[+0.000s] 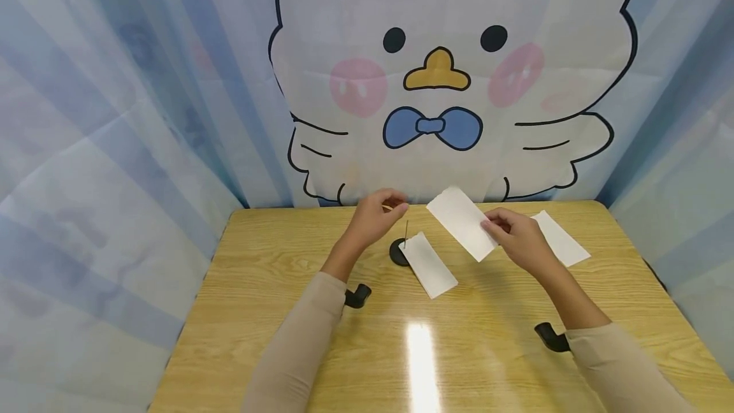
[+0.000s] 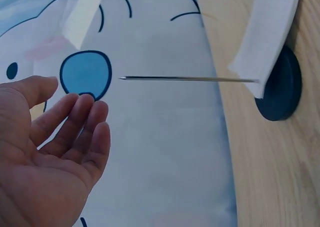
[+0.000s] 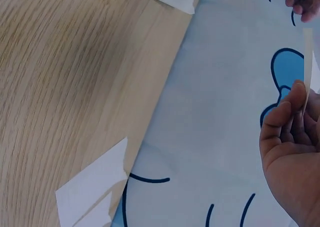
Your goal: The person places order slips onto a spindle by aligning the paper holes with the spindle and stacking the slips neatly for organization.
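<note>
My right hand (image 1: 516,238) pinches a white slip of paper (image 1: 461,222) at its lower right edge, between thumb and fingers, up above the table. To the left of this slip my left hand (image 1: 380,215) is raised near the tip of a receipt spike, its fingers loosely bent and holding nothing. The spike has a thin upright metal needle (image 2: 190,79) on a round black base (image 2: 286,89). Another white slip (image 1: 430,266) sits low on the needle, covering part of the base and stretching toward me.
More white paper (image 1: 561,239) lies on the wooden table (image 1: 275,311) at the right; the right wrist view shows overlapping slips (image 3: 95,179). A curtain (image 1: 172,113) with a cartoon bird hangs behind the table's far edge. Black wrist mounts (image 1: 358,296) stick out from both sleeves.
</note>
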`<state>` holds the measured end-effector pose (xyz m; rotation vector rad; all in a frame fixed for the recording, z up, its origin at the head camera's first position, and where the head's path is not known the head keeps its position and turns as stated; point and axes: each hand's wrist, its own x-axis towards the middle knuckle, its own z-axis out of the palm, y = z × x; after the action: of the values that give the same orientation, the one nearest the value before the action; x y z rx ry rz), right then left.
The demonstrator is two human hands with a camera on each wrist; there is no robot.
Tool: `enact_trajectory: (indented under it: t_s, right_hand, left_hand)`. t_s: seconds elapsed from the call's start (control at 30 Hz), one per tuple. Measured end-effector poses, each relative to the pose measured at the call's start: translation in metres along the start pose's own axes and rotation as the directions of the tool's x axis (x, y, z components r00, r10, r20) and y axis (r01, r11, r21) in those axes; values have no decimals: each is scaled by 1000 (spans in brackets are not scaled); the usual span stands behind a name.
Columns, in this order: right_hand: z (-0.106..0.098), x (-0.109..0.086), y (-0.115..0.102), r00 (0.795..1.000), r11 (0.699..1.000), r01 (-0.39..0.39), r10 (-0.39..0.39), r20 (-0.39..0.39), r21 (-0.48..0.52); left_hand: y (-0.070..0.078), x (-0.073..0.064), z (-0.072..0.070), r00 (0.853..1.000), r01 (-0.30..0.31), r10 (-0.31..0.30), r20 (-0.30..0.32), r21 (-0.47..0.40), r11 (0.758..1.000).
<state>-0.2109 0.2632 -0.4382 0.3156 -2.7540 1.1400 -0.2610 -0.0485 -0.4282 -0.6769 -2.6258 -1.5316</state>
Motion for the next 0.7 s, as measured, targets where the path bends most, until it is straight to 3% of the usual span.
enact_trajectory:
  t_s: [0.4, 0.7]
  right_hand:
    - [20, 9, -14, 1000, 1000, 13, -14, 27, 7]
    - [29, 11, -18, 999, 1000, 25, -26, 38, 18]
  left_hand:
    - [8, 6, 3, 999, 36, -35, 38, -33, 999]
    - [5, 8, 6, 998, 68, -68, 20, -50, 996]
